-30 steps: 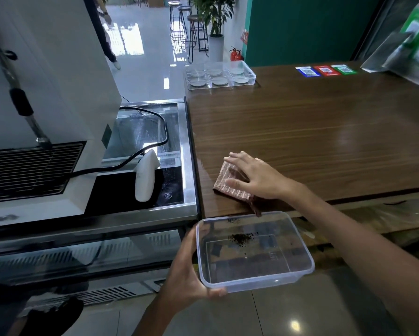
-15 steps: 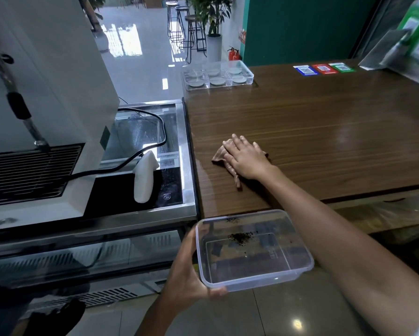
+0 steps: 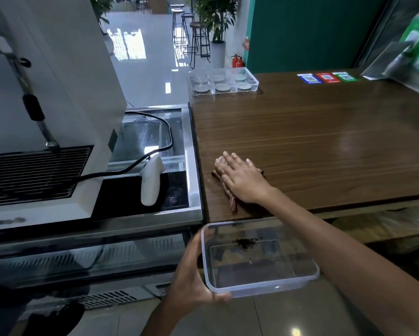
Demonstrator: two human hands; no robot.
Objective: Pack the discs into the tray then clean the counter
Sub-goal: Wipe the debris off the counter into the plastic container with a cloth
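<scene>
My right hand (image 3: pixel 242 178) lies flat with straight fingers on a brownish cloth (image 3: pixel 232 203), pressing it onto the wooden counter (image 3: pixel 312 146) near its left front corner. Most of the cloth is hidden under the hand. My left hand (image 3: pixel 191 284) grips a clear plastic container (image 3: pixel 259 258) by its left side, held just below the counter's front edge; a small heap of dark crumbs lies inside it. At the counter's far left corner stands a clear compartment tray (image 3: pixel 224 81) with several grey discs in its cells.
A white machine with a steam wand (image 3: pixel 34 110) and a drip grate stands to the left. A white handheld scanner (image 3: pixel 151 180) with a black cable rests on a steel-framed glass unit (image 3: pixel 191 151). Coloured QR stickers (image 3: pixel 327 77) lie at the counter's far side.
My right hand slid the cloth away from the front edge, farther onto the counter, then stayed near the same spot. The container in my left hand has barely moved.
</scene>
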